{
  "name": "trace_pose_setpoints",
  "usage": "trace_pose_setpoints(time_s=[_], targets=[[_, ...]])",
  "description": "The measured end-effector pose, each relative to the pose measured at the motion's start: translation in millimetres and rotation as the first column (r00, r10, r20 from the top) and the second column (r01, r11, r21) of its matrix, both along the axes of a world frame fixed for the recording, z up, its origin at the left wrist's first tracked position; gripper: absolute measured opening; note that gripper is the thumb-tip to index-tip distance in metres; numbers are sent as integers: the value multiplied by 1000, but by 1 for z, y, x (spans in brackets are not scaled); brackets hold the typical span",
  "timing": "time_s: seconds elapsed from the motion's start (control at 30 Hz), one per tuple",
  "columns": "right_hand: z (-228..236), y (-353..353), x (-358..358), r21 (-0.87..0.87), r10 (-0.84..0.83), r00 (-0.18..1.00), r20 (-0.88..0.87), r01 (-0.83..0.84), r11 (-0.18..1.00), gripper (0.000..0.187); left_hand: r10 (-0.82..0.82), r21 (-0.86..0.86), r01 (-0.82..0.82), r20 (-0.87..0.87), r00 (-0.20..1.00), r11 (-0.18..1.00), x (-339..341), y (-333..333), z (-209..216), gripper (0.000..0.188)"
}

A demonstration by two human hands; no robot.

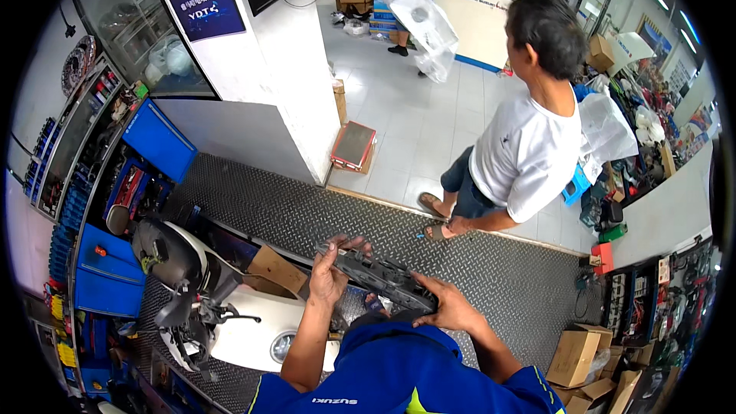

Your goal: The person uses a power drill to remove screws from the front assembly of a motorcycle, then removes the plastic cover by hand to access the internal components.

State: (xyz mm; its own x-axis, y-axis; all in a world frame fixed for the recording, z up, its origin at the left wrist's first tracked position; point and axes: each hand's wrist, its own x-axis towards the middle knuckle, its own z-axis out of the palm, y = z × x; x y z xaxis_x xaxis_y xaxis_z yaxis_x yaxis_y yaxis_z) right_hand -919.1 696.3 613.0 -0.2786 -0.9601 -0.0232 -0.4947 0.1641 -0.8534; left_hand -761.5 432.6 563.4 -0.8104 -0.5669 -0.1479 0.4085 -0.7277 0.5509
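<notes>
A long black part (386,277), which looks like moulded plastic with openings and ridges, spans both of my hands in front of my body. My left hand (330,272) grips its left end, with the thumb on top and the fingers behind. Around the right end my right hand (445,303) is closed, thumb on the near side and fingers over the top. The part tilts down toward the right. Below and left of it stands a white scooter (249,330) with a black handlebar and a round lamp. What exactly the black part is, I cannot tell.
A person in a white shirt (521,146) stands just ahead on the right. Farther off, another person carries a large plastic-wrapped piece (420,19). Blue tool cabinets (107,284) line the left. Cardboard boxes (575,356) lie at the lower right. A red-edged box (354,146) sits by the pillar.
</notes>
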Motion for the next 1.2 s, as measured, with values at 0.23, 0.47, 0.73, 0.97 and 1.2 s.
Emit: trace_pose_setpoints(time_s=[0.23, 0.47, 0.73, 0.97, 1.2], targets=[[-8, -82, -45, 204, -18, 975, 224, -29, 979, 116, 145, -124, -124, 174, 974, 985, -16, -69, -4, 42], [-125, -164, -132, 339, 77, 886, 458, -254, 906, 90, 324, -325, -140, 627, 708, 935, -63, -128, -34, 71], [-201, -269, -255, 708, -367, 911, 187, 134, 694, 59, 434, -494, -62, 689, 581, 867, -162, -253, -104, 95], [-203, -292, -360, 696, -250, 962, -111, 255, 672, 70, 1, -133, 100, 601, 799, 986, -386, -418, -76, 98], [-194, -277, -394, 707, -320, 940, -122, 309, 637, 68, -114, -229, 345, 662, 741, 910, -614, -507, -52, 122]])
